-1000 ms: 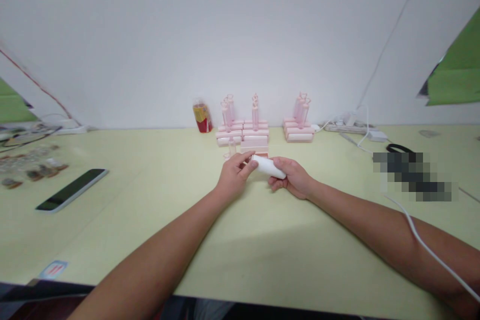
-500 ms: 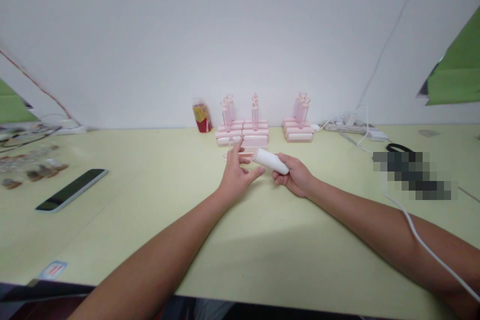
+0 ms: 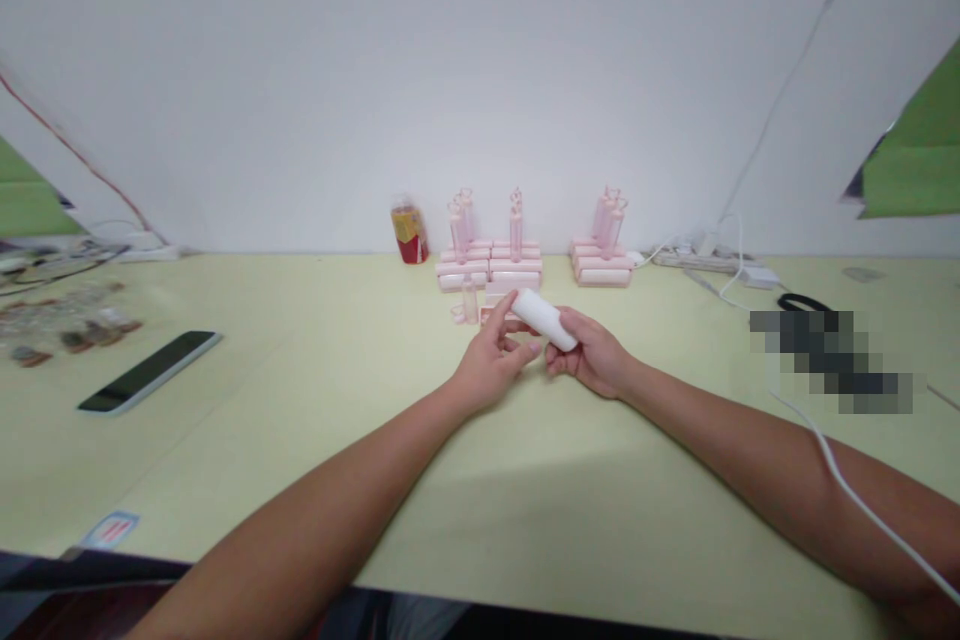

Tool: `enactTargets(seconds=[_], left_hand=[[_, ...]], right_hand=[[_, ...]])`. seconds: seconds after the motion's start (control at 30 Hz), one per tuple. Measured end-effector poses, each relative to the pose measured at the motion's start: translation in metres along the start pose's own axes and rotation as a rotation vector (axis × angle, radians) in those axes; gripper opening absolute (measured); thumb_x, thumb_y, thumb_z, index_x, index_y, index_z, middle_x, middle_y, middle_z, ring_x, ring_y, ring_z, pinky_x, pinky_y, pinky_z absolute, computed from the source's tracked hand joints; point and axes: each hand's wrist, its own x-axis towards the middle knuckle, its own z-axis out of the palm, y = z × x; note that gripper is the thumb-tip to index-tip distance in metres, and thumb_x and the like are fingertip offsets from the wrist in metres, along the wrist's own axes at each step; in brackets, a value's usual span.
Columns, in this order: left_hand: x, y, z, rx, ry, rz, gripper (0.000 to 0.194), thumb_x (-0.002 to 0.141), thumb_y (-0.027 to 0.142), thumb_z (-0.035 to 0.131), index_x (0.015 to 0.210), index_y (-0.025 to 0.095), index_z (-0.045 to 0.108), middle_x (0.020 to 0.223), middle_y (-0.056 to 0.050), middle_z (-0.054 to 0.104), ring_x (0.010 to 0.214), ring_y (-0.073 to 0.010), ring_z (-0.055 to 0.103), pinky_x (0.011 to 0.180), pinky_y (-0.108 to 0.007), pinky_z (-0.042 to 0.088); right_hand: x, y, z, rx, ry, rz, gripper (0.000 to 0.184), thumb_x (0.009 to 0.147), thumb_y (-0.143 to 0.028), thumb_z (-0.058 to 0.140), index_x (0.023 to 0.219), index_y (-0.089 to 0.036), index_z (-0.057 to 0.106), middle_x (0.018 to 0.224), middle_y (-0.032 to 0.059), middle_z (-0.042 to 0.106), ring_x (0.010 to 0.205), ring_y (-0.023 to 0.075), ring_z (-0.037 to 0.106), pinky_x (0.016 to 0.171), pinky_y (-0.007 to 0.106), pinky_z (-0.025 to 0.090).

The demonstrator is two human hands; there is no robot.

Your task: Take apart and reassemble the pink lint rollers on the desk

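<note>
A plain white cylinder (image 3: pixel 544 318), like a small roll, is tilted above the table, its left end higher than its right. My right hand (image 3: pixel 596 350) is closed around its lower right end, thumb on top. My left hand (image 3: pixel 495 360) is at the other end, its index fingertip at the upper edge and its thumb apart below; the fingers are curved but spread. Just beyond my left hand lie a clear pinkish tube (image 3: pixel 469 300) with a loop and a pink piece partly hidden by the hand.
Pink blocks with white fronts (image 3: pixel 516 275) stand in rows by the wall, with loop-topped pink tubes (image 3: pixel 611 225) upright on them. Nearby is a red-yellow container (image 3: pixel 409 235). A phone (image 3: pixel 150 372) lies left. A white cable (image 3: pixel 832 465) crosses my right forearm; a power strip (image 3: pixel 701 258) sits behind.
My left hand has moved right and slightly down, closer to the white cylinder's left end, uncovering the clear tube behind it. My right hand keeps its hold almost unmoved.
</note>
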Motion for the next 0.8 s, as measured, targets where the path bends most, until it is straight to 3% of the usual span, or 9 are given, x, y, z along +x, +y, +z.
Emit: enactTargets(seconds=[0.1, 0.23, 0.37, 0.47, 0.57, 0.7, 0.8], left_hand=[[-0.001, 0.002, 0.001, -0.138, -0.016, -0.071, 0.079, 0.085, 0.042, 0.065, 0.148, 0.029, 0.019, 0.116, -0.011, 0.059, 0.074, -0.0133, 0.063, 0.056, -0.022, 0.051], [-0.002, 0.004, 0.004, -0.266, -0.024, -0.204, 0.075, 0.086, 0.045, 0.062, 0.146, 0.034, 0.019, 0.114, -0.009, 0.059, 0.074, -0.0174, 0.066, 0.054, -0.029, 0.057], [0.000, 0.007, 0.007, -0.435, 0.090, -0.294, 0.075, 0.086, 0.038, 0.063, 0.145, 0.042, 0.017, 0.112, -0.006, 0.058, 0.081, -0.0192, 0.065, 0.061, -0.039, 0.061], [0.002, 0.010, 0.005, -0.482, 0.121, -0.300, 0.076, 0.085, 0.035, 0.063, 0.145, 0.047, 0.017, 0.113, -0.005, 0.055, 0.080, -0.0171, 0.063, 0.063, -0.042, 0.061], [0.003, 0.011, 0.003, -0.432, 0.154, -0.280, 0.076, 0.084, 0.033, 0.064, 0.145, 0.046, 0.019, 0.110, -0.003, 0.053, 0.074, -0.0138, 0.060, 0.060, -0.038, 0.060], [0.005, 0.006, 0.003, -0.347, 0.158, -0.239, 0.080, 0.083, 0.035, 0.065, 0.147, 0.040, 0.018, 0.100, -0.002, 0.054, 0.068, -0.0115, 0.054, 0.056, -0.028, 0.056], [0.006, 0.001, 0.005, -0.302, 0.137, -0.212, 0.083, 0.080, 0.040, 0.069, 0.147, 0.036, 0.021, 0.099, -0.003, 0.056, 0.071, -0.0127, 0.056, 0.056, -0.026, 0.055]], right_hand=[[-0.009, 0.004, 0.016, -0.229, -0.130, -0.014, 0.046, 0.089, -0.048, 0.059, 0.125, -0.023, 0.048, 0.072, -0.0032, 0.061, 0.049, 0.0104, 0.054, 0.041, 0.019, 0.046], [-0.015, 0.007, 0.028, -0.505, -0.145, -0.126, 0.053, 0.091, -0.049, 0.055, 0.136, -0.023, 0.043, 0.066, -0.0058, 0.056, 0.042, 0.0067, 0.041, 0.037, 0.015, 0.032], [-0.013, 0.007, 0.023, -0.683, -0.111, -0.169, 0.052, 0.092, -0.047, 0.053, 0.137, -0.024, 0.045, 0.092, 0.0011, 0.063, 0.047, 0.0070, 0.045, 0.042, 0.019, 0.036], [-0.006, 0.006, 0.010, -0.969, 0.046, -0.325, 0.042, 0.092, -0.041, 0.052, 0.129, -0.021, 0.055, 0.107, 0.0061, 0.061, 0.063, 0.0115, 0.053, 0.061, 0.026, 0.047], [0.004, 0.003, -0.006, -1.297, 0.122, -0.427, 0.042, 0.092, -0.031, 0.052, 0.132, -0.019, 0.053, 0.115, 0.0099, 0.057, 0.083, 0.0178, 0.057, 0.082, 0.033, 0.046], [0.018, -0.003, -0.017, -1.600, 0.127, -0.354, 0.053, 0.091, -0.022, 0.048, 0.144, -0.021, 0.041, 0.121, 0.0125, 0.055, 0.098, 0.0227, 0.058, 0.089, 0.034, 0.043], [0.024, -0.005, -0.018, -1.760, 0.090, -0.256, 0.045, 0.092, -0.022, 0.047, 0.137, -0.022, 0.048, 0.112, 0.0116, 0.059, 0.097, 0.0238, 0.058, 0.084, 0.032, 0.042]])
